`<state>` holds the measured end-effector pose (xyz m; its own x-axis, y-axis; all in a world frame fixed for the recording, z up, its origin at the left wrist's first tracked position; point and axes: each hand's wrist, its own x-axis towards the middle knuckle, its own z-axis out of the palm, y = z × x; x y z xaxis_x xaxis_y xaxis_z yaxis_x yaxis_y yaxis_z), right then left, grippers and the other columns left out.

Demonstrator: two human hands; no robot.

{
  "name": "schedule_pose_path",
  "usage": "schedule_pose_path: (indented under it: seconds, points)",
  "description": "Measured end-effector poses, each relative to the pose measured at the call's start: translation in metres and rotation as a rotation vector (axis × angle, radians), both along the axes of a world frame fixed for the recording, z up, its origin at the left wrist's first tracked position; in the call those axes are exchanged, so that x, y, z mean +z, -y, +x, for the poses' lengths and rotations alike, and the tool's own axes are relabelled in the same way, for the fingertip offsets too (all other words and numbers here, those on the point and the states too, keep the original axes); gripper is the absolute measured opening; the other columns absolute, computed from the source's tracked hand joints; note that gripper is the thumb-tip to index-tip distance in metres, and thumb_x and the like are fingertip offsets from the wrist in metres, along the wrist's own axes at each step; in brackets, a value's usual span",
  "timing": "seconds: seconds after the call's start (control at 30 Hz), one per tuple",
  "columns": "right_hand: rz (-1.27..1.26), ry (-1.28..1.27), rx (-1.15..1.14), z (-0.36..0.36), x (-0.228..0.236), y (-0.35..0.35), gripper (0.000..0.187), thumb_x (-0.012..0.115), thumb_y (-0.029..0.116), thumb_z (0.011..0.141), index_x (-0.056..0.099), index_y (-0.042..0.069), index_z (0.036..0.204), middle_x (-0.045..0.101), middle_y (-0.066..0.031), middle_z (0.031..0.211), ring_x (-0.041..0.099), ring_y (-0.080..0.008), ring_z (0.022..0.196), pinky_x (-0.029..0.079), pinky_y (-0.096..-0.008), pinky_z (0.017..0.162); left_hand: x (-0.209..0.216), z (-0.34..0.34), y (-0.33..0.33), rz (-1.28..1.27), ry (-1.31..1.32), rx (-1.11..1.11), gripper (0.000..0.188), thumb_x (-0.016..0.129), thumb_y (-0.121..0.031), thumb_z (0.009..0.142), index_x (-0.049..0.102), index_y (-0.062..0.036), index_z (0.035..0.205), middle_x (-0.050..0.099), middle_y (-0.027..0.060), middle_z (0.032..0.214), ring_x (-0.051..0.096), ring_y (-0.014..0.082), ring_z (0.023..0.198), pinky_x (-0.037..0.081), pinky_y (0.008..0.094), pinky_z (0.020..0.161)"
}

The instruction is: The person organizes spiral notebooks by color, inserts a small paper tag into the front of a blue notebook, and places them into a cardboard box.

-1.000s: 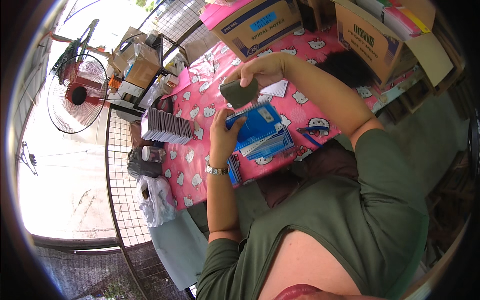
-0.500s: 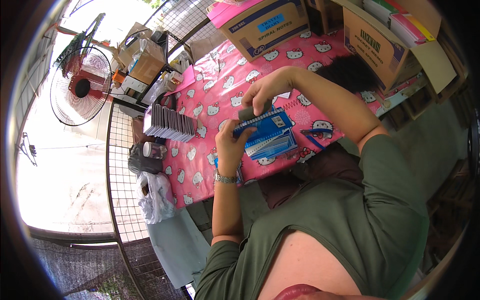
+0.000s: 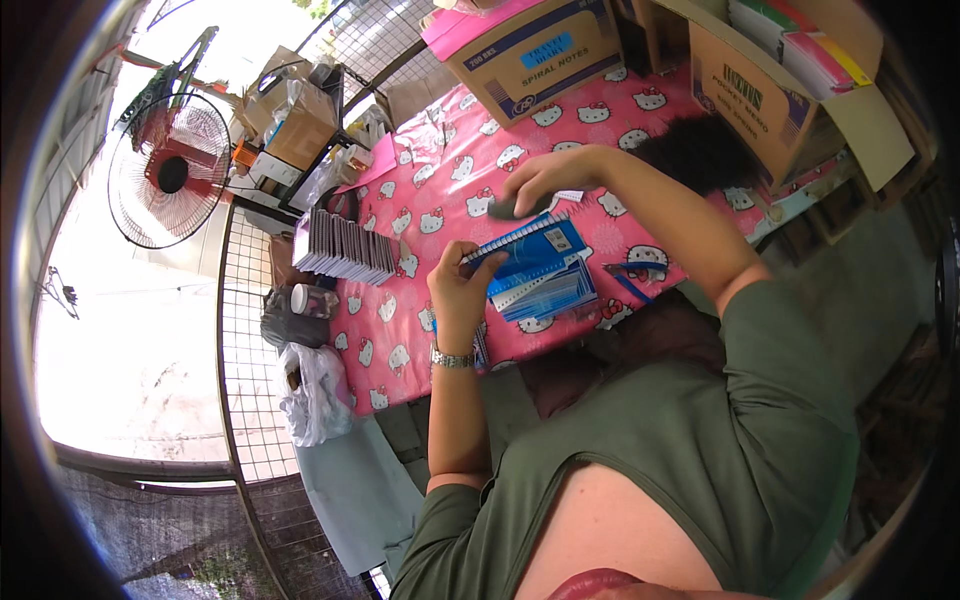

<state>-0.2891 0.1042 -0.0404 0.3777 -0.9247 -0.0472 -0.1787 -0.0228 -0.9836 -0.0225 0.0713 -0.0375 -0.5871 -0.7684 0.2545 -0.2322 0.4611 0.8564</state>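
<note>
My left hand [image 3: 463, 280] pinches the left end of a small blue spiral notebook [image 3: 545, 252], thumb on top of its cover. White binding runs along the notebook's far edge. Just beyond that edge, my right hand [image 3: 545, 182] is closed around a small dark grey-green piece [image 3: 502, 208], its kind not clear, held apart from the notebook. A pile of blue-and-white sheets [image 3: 552, 294] lies under and nearer than the notebook. To its right rests a pair of blue-handled pliers [image 3: 632, 278].
A row of small notebooks [image 3: 345, 250] stands at the left of the pink patterned tabletop [image 3: 430, 190]. Black spiral wires [image 3: 700, 148] are heaped at the right, beside an open carton [image 3: 750, 105]. Another carton [image 3: 535, 60] stands at the back. A fan [image 3: 172, 172] is beyond the left edge.
My right hand has lifted slightly away from the notebook's bound edge, carrying the dark piece, so more of the white binding shows. My left hand keeps its hold.
</note>
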Motion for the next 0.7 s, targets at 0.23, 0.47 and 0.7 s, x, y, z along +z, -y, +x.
schedule_pose_path:
  seconds: [0.23, 0.47, 0.7]
  points:
    - [-0.248, -1.197, -0.933, -0.019, -0.191, -0.116, 0.064, 0.076, 0.033, 0.076, 0.054, 0.013, 0.133, 0.048, -0.0157, 0.136, 0.047, -0.038, 0.123, 0.041, -0.0501, 0.102, -0.009, 0.005, -0.002, 0.06, -0.227, 0.112, 0.016, 0.062, -0.012, 0.097, 0.061, 0.0033, 0.095, 0.064, 0.007, 0.082, 0.06, 0.0073, 0.065, 0.056, 0.0245, 0.052]
    - [-0.342, -0.988, -0.775, 0.058, -0.215, -0.16, 0.061, 0.074, 0.029, 0.078, 0.053, 0.01, 0.133, 0.055, -0.0162, 0.126, 0.05, -0.0352, 0.119, 0.039, -0.047, 0.104, -0.023, 0.002, 0.0, -0.001, -0.162, 0.203, 0.02, 0.064, -0.018, 0.097, 0.062, 0.0022, 0.098, 0.062, 0.0049, 0.079, 0.06, 0.0062, 0.064, 0.058, 0.0247, 0.051]
    - [-0.611, -0.417, -1.093, 0.057, -0.089, -0.13, 0.048, 0.074, 0.025, 0.08, 0.064, 0.005, 0.121, 0.063, -0.0147, 0.111, 0.058, -0.0331, 0.107, 0.045, -0.0423, 0.097, -0.023, 0.004, -0.008, -0.014, -0.219, 0.169, 0.02, 0.07, -0.013, 0.093, 0.064, 0.0041, 0.099, 0.063, 0.0061, 0.071, 0.068, 0.0105, 0.065, 0.055, 0.0237, 0.053]
